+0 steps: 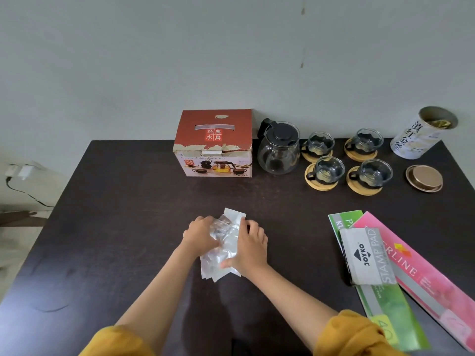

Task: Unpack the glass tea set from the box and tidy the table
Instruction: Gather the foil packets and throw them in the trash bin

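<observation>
- Your left hand (201, 233) and right hand (250, 246) are pressing down together on a crumpled pile of clear plastic bags (222, 246), fingers curled over it from both sides.
- The bags are lying on the dark table (123, 227), well in front of the red box (214, 143).
- The box is sitting closed at the table's far edge.
- Just right of the box, the glass teapot (279, 149) is standing upright.
- Further right of the box, four glass cups (329, 170) are resting on wooden coasters.
- Beyond the cups, an open tin (421, 133) is leaning, its lid (424, 178) lying flat in front of it.
- Well right of the bags, paper packs (411, 265) are lying under a stamp pad box (367, 255).
</observation>
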Tool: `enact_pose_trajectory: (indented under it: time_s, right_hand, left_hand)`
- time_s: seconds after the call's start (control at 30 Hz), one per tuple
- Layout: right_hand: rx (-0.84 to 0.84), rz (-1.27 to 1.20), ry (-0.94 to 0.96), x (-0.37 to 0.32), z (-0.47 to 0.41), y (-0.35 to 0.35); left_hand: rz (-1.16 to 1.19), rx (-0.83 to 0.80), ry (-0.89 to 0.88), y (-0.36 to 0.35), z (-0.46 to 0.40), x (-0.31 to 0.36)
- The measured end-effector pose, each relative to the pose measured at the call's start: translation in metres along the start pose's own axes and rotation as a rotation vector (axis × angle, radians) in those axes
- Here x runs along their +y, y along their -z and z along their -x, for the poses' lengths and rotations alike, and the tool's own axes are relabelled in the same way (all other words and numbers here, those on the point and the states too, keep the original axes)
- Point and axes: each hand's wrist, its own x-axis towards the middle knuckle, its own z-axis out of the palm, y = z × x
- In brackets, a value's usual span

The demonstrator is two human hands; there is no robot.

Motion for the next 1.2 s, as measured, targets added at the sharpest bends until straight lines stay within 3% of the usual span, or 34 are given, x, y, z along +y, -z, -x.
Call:
enact_pose_trajectory:
  time_s: [0.13,0.23,0.63,0.77,0.9,1.07,1.2]
  right_hand:
    - [-0.02,0.026,-0.053,-0.002,-0.002,0.003]
    - [-0.002,0.01,-0.064,0.0,0.003,0.003]
    - [0.062,-0.187,-0.164,0.017,0.04,-0.013]
    - [0.109,-0.282,-0.082,0.016,0.049,-0.01]
    - [0.076,-0.233,-0.086,0.006,0.057,-0.008]
    - [-0.013,-0.296,-0.286,-0.002,0.069,-0.011]
    - [-0.086,-0.167,-0.34,-0.004,0.084,-0.014]
  left_hand:
    - [-0.147,0.007,-0.139,-0.006,-0.006,-0.001]
    - [-0.035,0.026,-0.212,-0.003,0.001,0.006]
    - [0.084,-0.089,-0.289,-0.01,0.042,0.002]
    - [-0.05,-0.016,-0.332,-0.019,0.05,-0.007]
    - [-0.103,0.056,-0.404,-0.028,0.055,-0.019]
    - [-0.104,-0.033,-0.402,-0.033,0.066,-0.02]
    - [-0.167,-0.102,-0.383,-0.04,0.075,-0.026]
